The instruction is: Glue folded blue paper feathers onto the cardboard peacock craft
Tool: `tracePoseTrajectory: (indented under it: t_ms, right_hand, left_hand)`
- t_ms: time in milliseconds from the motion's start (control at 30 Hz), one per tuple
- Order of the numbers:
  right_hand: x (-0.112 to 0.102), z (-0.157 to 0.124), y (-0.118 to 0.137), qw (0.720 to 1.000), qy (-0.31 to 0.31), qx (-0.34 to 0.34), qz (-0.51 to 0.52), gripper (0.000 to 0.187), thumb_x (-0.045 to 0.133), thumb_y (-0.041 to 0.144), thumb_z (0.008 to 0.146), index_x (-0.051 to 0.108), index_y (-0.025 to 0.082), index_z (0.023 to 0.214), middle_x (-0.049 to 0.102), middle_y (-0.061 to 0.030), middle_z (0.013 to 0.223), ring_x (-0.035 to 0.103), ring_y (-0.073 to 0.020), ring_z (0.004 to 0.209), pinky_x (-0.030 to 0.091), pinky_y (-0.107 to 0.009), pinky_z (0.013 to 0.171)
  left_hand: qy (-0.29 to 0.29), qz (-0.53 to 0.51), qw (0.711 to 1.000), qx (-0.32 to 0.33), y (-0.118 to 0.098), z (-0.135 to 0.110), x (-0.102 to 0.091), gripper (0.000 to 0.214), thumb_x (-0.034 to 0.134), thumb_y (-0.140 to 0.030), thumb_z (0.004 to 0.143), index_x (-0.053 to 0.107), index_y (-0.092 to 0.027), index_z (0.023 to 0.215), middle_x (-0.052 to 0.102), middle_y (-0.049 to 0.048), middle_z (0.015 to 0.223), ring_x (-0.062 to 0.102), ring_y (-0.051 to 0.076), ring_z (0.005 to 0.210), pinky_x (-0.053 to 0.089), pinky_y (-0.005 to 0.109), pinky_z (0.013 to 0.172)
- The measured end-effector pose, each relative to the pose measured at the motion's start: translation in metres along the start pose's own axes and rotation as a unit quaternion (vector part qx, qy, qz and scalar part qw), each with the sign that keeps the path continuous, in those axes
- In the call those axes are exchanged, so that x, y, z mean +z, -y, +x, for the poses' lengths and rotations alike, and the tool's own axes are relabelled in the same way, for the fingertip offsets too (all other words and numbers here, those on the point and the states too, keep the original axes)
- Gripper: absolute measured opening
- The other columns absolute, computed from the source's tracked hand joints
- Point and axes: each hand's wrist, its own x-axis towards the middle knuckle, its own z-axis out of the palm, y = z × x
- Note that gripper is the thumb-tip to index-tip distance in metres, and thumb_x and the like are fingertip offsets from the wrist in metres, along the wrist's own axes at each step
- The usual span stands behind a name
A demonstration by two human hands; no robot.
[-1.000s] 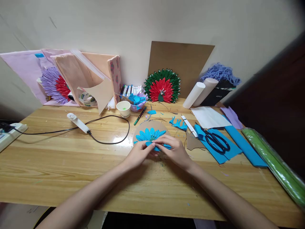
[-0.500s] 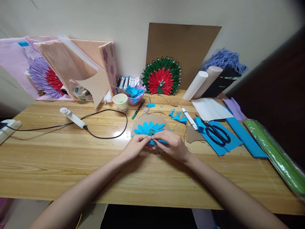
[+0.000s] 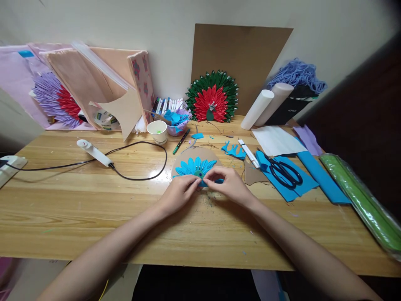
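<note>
Right hand (image 3: 230, 183) has re-formed since a second ago: thumb and index now bow out in a loop, tips close to the left hand's (image 3: 179, 192). More of the green centre (image 3: 197, 173) shows than it did then.

Fingers, both hands: thumb and index nearly closed, pinching at the lower blue petals (image 3: 190, 165), just below the green centre. Exactly which petal each pinch has is too small to tell.

Blue petals fan out over a round cardboard disc (image 3: 201, 151), mid tabletop (image 3: 94, 213), near its front edge. Disc's lower part is hidden by the hands.

Around it: green-ended pen (image 3: 181, 141) and paper cup (image 3: 157, 132) beyond, to the left; blue cut scrap (image 3: 232, 151), white markers (image 3: 248, 153) and black-handled scissors (image 3: 285, 172) to the right, scissors lying on blue sheets (image 3: 290, 195). Red-and-green peacock (image 3: 216, 100) stands behind, against a brown board (image 3: 238, 54). Corded white tool (image 3: 94, 153) well apart, left.
</note>
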Motion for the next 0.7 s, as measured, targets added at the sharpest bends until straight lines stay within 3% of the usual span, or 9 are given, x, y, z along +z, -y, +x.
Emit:
tracePoseTrajectory:
  t_ms: [367,467,600,700]
  right_hand:
    - [-0.013,0.004,-0.002,0.999,-0.02,0.002,-0.048,0.005,0.059,0.019,0.074,0.062,0.015,0.073,0.062,-0.0024,0.072,0.057,-0.0134,0.067,0.048,-0.027,0.064]
    - [-0.011,0.002,0.001,0.997,-0.017,-0.043,-0.059,0.007,0.06,0.022,0.077,0.063,0.017,0.08,0.064,-0.0037,0.08,0.058,-0.0147,0.074,0.048,-0.028,0.067]
    - [-0.007,0.0,0.005,0.99,-0.008,-0.109,-0.09,0.008,0.056,0.021,0.081,0.062,0.018,0.076,0.062,-0.0031,0.076,0.057,-0.0148,0.072,0.047,-0.029,0.067]
    - [-0.006,-0.002,0.005,0.978,-0.037,-0.163,-0.128,0.008,0.055,0.02,0.082,0.061,0.019,0.078,0.062,-0.0037,0.077,0.056,-0.0161,0.073,0.046,-0.032,0.069]
  left_hand:
    - [-0.002,-0.114,0.991,-0.063,0.004,0.003,-0.002,0.037,0.039,-0.038,0.09,0.066,-0.014,0.081,0.069,0.006,0.08,0.063,0.018,0.077,0.046,0.026,0.074]
    - [0.0,-0.103,0.993,-0.059,0.004,0.002,-0.002,0.037,0.04,-0.038,0.089,0.066,-0.014,0.082,0.07,0.006,0.081,0.063,0.018,0.078,0.046,0.027,0.075]
    - [-0.004,-0.088,0.995,-0.053,0.002,0.002,-0.001,0.035,0.043,-0.039,0.088,0.067,-0.015,0.083,0.069,0.0059,0.083,0.062,0.017,0.079,0.046,0.028,0.075]
    - [-0.014,-0.16,0.978,-0.132,0.001,0.004,0.0,0.04,0.048,-0.049,0.083,0.066,-0.013,0.084,0.069,0.0077,0.079,0.062,0.017,0.071,0.048,0.026,0.064]
